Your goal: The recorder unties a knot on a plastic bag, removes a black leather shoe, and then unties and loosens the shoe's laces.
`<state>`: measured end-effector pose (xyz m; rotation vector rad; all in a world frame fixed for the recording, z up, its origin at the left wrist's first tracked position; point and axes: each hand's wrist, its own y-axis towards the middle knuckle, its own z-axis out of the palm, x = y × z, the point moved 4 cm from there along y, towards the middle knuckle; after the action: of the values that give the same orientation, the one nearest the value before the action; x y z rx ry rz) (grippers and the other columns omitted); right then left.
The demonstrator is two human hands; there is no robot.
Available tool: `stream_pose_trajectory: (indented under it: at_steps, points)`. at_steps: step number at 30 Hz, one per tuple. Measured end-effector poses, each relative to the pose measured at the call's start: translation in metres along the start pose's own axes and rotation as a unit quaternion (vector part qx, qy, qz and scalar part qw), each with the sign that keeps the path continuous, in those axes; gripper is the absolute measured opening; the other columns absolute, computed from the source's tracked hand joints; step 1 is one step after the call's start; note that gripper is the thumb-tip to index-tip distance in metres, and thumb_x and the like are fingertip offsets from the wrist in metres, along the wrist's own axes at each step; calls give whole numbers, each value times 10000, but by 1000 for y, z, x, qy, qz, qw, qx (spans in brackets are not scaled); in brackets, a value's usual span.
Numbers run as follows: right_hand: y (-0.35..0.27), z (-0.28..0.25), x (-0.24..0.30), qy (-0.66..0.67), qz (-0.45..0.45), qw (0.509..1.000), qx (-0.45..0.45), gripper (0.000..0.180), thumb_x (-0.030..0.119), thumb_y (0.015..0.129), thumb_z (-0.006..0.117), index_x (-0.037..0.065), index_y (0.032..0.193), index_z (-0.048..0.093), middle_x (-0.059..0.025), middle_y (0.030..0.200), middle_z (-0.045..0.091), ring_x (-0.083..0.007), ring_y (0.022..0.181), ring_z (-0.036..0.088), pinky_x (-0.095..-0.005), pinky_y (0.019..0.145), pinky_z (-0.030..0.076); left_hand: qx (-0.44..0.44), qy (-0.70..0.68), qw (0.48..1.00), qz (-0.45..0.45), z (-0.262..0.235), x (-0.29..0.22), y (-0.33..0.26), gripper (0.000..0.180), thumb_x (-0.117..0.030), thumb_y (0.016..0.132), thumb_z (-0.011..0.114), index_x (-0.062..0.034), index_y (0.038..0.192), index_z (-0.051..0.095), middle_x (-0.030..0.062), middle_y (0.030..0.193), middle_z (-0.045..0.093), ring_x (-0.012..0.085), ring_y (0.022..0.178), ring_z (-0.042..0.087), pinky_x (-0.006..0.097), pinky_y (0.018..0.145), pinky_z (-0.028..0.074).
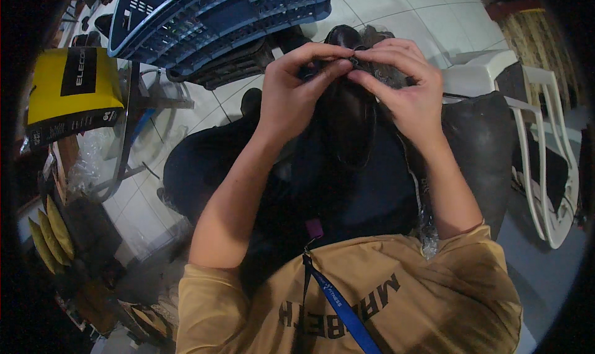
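A black leather shoe (350,125) rests over my lap, its glossy side toward me. Above it my left hand (294,84) and my right hand (403,81) meet, thumbs and forefingers pinched together. Between the fingertips is a small dark thing, too small and dim to name; it may be part of the shoe or a lace. Fingers hide the shoe's upper end. Just beyond the hands lie another dark, shiny piece (343,37) and some crumpled clear plastic (377,34).
A blue plastic crate (217,26) stands ahead on the left, above a black crate (226,69). At far left, a yellow and black box (74,87) sits by a metal frame (127,125). A white plastic chair (539,143) is on the right, on the tiled floor (427,19).
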<state>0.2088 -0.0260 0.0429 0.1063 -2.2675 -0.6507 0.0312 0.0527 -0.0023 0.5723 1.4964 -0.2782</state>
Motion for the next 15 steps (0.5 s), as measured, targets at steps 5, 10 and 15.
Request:
stream_pose_trajectory:
  at_steps: [5, 10, 15]
  points:
    - [-5, 1, -5, 45, 53, 998, 5, 289, 118, 810, 923, 73, 1088, 862, -88, 1036, 803, -233, 1071, 718, -365, 953, 565, 0, -50, 998, -26, 4, 7, -3, 194, -73, 991, 793, -36, 1180, 819, 56, 1137, 802, 114, 1037, 706, 283, 955, 532]
    - [-8, 4, -6, 86, 85, 993, -2, 270, 99, 837, 904, 71, 1102, 859, -109, 1091, 798, -226, 1142, 720, -351, 993, 558, 8, -95, 995, -29, 3, 10, 0, 197, -73, 987, 799, -33, 1179, 818, 55, 1132, 800, 119, 1043, 707, 287, 956, 534]
    - [-12, 7, -1, 101, 102, 989, -17, 289, 77, 836, 889, 79, 1123, 855, -111, 1123, 797, -238, 1157, 720, -355, 1020, 549, -8, -65, 997, -49, 6, 6, -3, 186, -71, 983, 801, -22, 1163, 807, 54, 1126, 795, 122, 1053, 712, 281, 971, 539]
